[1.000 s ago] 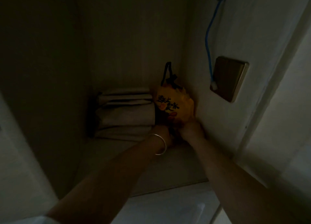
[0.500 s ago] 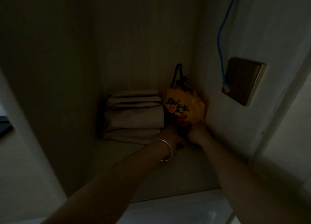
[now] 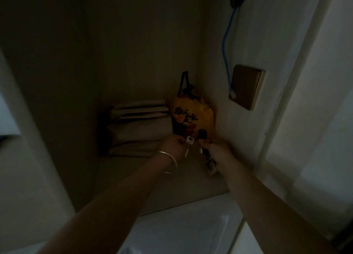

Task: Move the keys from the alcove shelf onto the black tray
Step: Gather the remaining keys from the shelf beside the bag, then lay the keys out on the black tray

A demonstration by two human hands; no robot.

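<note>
The alcove is dim. My left hand [image 3: 172, 145], with a silver bangle on the wrist, pinches a key with a white head [image 3: 189, 141] whose blade hangs down. My right hand [image 3: 215, 148] grips a bunch of keys: a black-headed key [image 3: 202, 134] sticks up above the fingers and a small tag [image 3: 210, 165] dangles below. Both hands are just above the alcove shelf [image 3: 133, 177], in front of a yellow printed bag. The black tray is not in view.
The yellow bag [image 3: 193, 118] with a black strap leans in the back right corner. Folded beige cloths [image 3: 141, 127] are stacked to its left. A blue cable [image 3: 226, 49] and a bronze wall plate [image 3: 247, 86] are on the right wall.
Both hands have pulled back from the base of the yellow bag and risen slightly, and the keys now show in them. The camera view shifted a little.
</note>
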